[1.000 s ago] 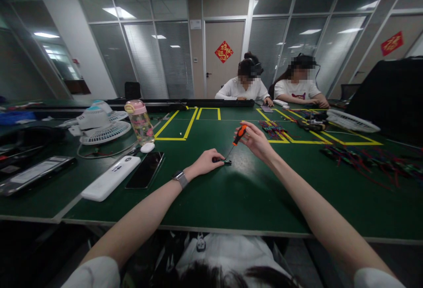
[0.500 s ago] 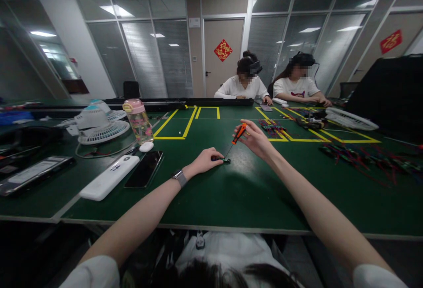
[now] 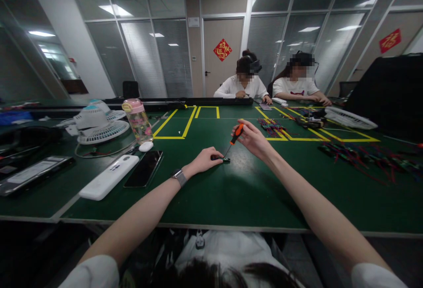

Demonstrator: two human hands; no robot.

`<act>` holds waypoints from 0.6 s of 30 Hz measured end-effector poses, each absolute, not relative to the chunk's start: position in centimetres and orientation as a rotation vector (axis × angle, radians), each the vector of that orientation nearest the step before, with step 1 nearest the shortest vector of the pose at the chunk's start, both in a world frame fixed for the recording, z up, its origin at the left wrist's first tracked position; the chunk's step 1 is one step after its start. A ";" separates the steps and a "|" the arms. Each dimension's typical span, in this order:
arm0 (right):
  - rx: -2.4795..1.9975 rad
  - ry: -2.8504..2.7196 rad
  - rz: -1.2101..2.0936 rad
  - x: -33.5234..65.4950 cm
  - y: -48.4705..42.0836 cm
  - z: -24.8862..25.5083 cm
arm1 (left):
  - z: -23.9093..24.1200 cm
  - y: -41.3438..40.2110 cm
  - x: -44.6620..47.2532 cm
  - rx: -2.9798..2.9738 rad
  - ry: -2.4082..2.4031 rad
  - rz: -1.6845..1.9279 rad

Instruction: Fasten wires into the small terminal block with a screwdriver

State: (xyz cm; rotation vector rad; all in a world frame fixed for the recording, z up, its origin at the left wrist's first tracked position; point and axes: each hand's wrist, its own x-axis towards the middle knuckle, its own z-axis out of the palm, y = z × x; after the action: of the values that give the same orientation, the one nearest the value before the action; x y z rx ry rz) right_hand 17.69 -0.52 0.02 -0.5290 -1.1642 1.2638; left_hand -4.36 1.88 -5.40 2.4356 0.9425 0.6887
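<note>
My left hand (image 3: pixel 205 159) rests on the green table (image 3: pixel 238 195), fingers pinched on a small dark part (image 3: pixel 225 159) that lies on the surface. My right hand (image 3: pixel 253 139) is closed round the orange-and-black handle of a small screwdriver (image 3: pixel 235 137). The screwdriver slants down to the left, and its thin tip meets the small part. A watch (image 3: pixel 179 177) is on my left wrist.
To the left lie a white power bank (image 3: pixel 109 177), a black phone (image 3: pixel 144 168), a white mouse-like thing (image 3: pixel 146 146), a pink-capped bottle (image 3: pixel 138 120) and a white fan (image 3: pixel 99 125). Coloured wire bundles (image 3: pixel 360 155) lie at the right. Two people sit across the table.
My right hand has shifted its fingers slightly on the screwdriver handle; the tip stays on the small part. My left hand has kept its place.
</note>
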 end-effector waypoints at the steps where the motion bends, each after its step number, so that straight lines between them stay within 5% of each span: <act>1: -0.516 -1.157 1.275 17.7 -0.6 0.0 | -5.4 1.9 -4.4 2.434 0.938 0.688; 18: -0.543 -1.132 1.279 17.8 -0.5 0.0 | -6.0 2.4 -4.5 2.453 0.916 0.686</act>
State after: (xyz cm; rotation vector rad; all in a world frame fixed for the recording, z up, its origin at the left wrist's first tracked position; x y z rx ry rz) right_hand 17.81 -0.49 0.05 -0.5431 -1.1320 1.2787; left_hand -4.54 2.40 -5.97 2.4527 0.9161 0.6862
